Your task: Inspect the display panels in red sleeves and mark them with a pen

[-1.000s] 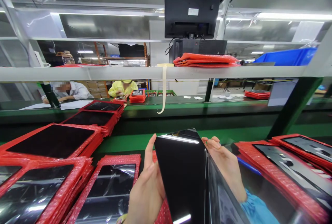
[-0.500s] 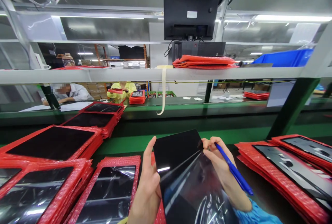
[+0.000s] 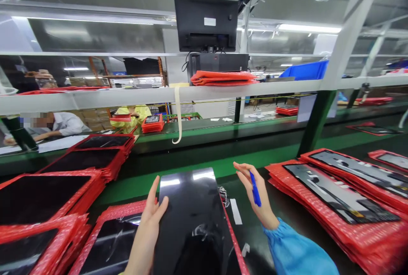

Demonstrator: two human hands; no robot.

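Hands apart at the green desk (image 3: 261,156): your left hand (image 3: 145,230) grips the left edge of a glossy black panel (image 3: 191,215), thumb on the rim, likely to keep prints off its face. The panel lies low before you, over red bubble sleeves (image 3: 124,211). Your right hand (image 3: 256,196) hovers clear of it, fingers loosely spread, with a blue pen (image 3: 254,189) tucked against the palm, seemingly kept ready. Stacks of sleeved panels (image 3: 338,190) flank you within reach; a co-worker (image 3: 63,124) sits beyond.
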